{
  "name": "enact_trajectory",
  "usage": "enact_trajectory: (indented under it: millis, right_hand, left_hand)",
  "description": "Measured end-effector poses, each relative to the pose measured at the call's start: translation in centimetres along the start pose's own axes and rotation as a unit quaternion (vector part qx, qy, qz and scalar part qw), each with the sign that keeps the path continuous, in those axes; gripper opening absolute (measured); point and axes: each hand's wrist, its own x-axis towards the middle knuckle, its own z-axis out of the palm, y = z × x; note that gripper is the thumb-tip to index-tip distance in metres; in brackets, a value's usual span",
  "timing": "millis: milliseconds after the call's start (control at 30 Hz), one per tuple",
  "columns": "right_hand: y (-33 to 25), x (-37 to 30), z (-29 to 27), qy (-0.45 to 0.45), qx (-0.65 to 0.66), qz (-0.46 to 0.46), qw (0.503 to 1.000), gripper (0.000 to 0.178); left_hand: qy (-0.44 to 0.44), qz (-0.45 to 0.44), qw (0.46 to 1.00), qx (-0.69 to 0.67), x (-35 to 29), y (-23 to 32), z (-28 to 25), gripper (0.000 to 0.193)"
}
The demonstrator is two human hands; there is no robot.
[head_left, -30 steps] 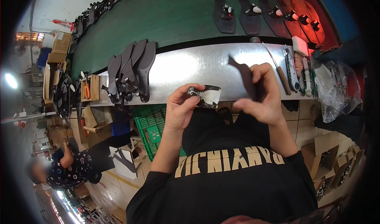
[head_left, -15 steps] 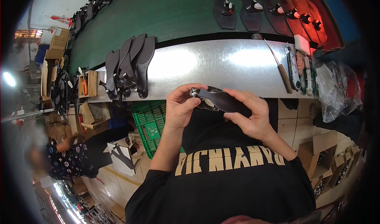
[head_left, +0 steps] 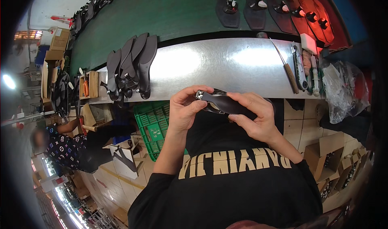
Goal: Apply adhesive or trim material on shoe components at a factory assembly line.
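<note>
A dark sandal (head_left: 226,103) is held level between my two hands, over the front edge of the metal worktop. My left hand (head_left: 186,105) pinches its narrow end, where a shiny silver piece (head_left: 199,94) shows between thumb and fingers. Around the broader end close the thumb and fingers of my right hand (head_left: 256,113), hiding part of it. Left of my hands, several dark sandal soles (head_left: 147,59) lie in an overlapping pile on the metal worktop (head_left: 194,71).
A green belt (head_left: 169,14) behind carries several soles (head_left: 254,10) with shiny pieces, some under red light. An awl (head_left: 290,77), a cutter (head_left: 299,71) and a plastic bag (head_left: 343,91) sit at right. Below stands a green crate (head_left: 153,130); another person (head_left: 68,148) is at left.
The sandal has turned slightly in my hands, so its silver end faces up more. Soles on the belt have shifted slightly left. The person at left has moved upward in the picture.
</note>
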Motion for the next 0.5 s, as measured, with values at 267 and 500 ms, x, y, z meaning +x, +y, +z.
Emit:
enact_trajectory:
  millis: [267,500]
  right_hand:
    - [-0.19,0.20,-0.30,-0.016,-0.039,-0.018,0.999,0.045]
    - [-0.66,0.67,-0.95,-0.038,-0.080,-0.038,0.995,0.043]
  left_hand:
    - [-0.034,0.057,0.995,0.076,0.08,0.04,0.02,0.032]
    - [-0.112,0.047,0.984,0.134,-0.09,0.41,-0.47,0.042]
